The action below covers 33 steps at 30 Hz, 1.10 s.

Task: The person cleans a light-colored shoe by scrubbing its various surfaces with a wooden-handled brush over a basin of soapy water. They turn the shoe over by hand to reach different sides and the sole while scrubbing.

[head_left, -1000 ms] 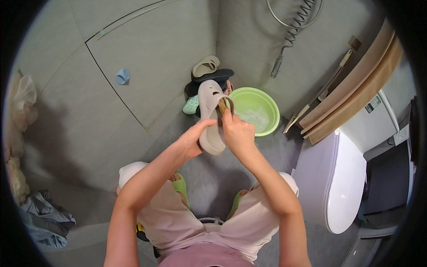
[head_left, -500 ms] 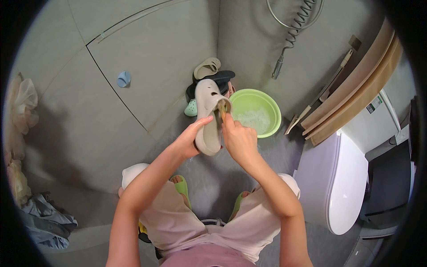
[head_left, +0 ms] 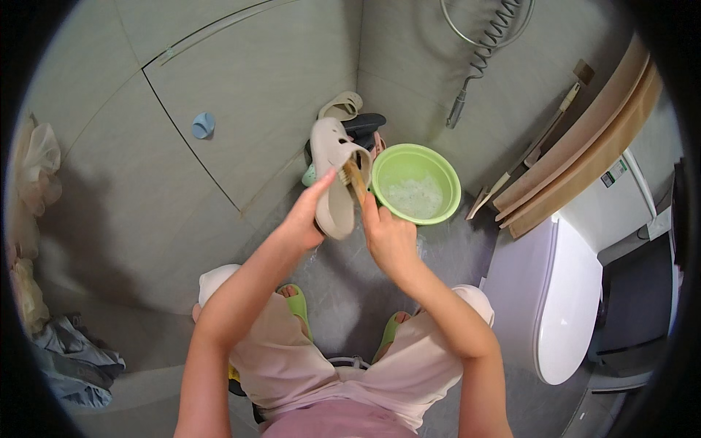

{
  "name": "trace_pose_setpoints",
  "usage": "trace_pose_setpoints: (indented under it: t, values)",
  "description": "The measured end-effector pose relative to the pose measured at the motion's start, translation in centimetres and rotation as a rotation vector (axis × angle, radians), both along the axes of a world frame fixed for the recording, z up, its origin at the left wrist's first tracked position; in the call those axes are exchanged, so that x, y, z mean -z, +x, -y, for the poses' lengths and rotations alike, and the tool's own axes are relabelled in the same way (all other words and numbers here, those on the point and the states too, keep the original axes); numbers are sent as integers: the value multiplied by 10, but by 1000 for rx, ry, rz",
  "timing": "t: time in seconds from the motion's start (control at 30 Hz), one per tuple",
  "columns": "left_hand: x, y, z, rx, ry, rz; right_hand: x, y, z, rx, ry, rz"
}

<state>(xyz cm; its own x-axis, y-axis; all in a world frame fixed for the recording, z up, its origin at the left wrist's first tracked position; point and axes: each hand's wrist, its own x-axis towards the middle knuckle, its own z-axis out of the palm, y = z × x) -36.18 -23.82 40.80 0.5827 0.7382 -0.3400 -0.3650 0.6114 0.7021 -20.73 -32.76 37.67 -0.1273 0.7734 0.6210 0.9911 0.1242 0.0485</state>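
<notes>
My left hand (head_left: 305,216) grips a beige clog-style slipper (head_left: 330,169) by its heel end, holding it up over the grey floor. My right hand (head_left: 387,235) holds a small scrubbing brush (head_left: 353,177) whose bristles press on the slipper's strap. Just to the right stands a green basin (head_left: 442,182) with soapy water in it. Behind the held slipper lie several other slippers, a beige one (head_left: 342,106) and a black one (head_left: 366,124).
A white toilet (head_left: 562,306) stands at the right, with a wooden cabinet edge (head_left: 584,146) behind it. A shower hose (head_left: 482,51) hangs at the top. A blue drain plug (head_left: 203,125) lies on the floor. Crumpled cloths (head_left: 73,358) sit at lower left.
The brush has slid a little along the slipper's strap in a scrubbing stroke. The slipper stays held in about the same place.
</notes>
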Motion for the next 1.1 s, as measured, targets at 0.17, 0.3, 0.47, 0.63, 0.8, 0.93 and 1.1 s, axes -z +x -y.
trace_pose_setpoints:
  t: [0.17, 0.3, 0.47, 0.63, 0.8, 0.93, 1.1]
  values:
    - [3, -17, -15, -29, 44, -15, 8, -18, 32, -75, 16, 133]
    - [12, -7, -3, 91, 22, -105, 8, 11, -2, -29, 89, 208]
    - [22, -12, -13, 80, 43, -106, 16, -6, 14, -19, 32, 229]
    - [30, 1, -6, -6, 149, -161, 15, -3, 16, -3, -5, 255]
    - [15, -2, -6, -90, 101, -126, 14, -19, 25, 11, 40, 305]
    - [24, 6, -5, -75, 90, -100, 15, -17, 23, -6, 41, 293]
    - [28, -1, -13, -63, 93, -106, 11, -17, 17, 4, 22, 261]
